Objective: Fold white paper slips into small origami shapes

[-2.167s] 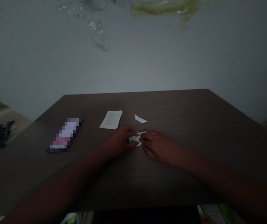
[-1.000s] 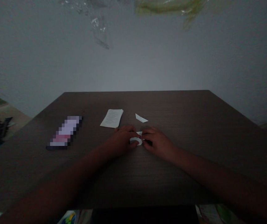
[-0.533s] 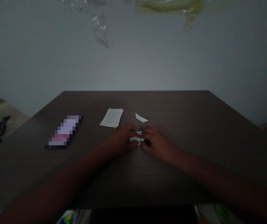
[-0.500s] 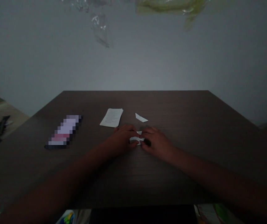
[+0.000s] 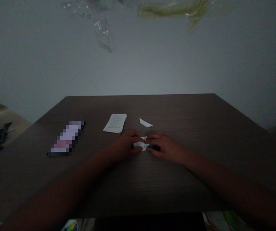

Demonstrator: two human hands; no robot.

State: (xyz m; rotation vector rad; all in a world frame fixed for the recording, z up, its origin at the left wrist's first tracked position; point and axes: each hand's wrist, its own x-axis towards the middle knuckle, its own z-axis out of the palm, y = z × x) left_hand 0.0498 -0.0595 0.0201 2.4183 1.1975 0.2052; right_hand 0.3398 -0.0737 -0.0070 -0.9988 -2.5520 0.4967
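Observation:
A small folded piece of printed paper (image 5: 140, 146) lies on the table between my two hands. My left hand (image 5: 125, 145) holds its left side, the thumb on the near part and the index finger along the far part. My right hand (image 5: 165, 146) is at the paper's right edge, with fingertips and thumb against it and a dark gap between them. The two index fingertips nearly meet over the paper. Part of the sheet is hidden under the fingers. Just beyond the hands rests a second folded strip of paper (image 5: 146, 123).
A stack of printed paper sheets (image 5: 115, 123) lies beyond my left hand. Farther left is a phone (image 5: 66, 138) with its screen blurred out. The dark wooden table (image 5: 176, 112) meets a pale wall (image 5: 152, 64) with clear and yellow plastic hanging at the top.
My right thumb and fingers have shifted slightly right, so more of the folded paper shows and it looks flatter. My left hand stays on it. The view has tilted up slightly.

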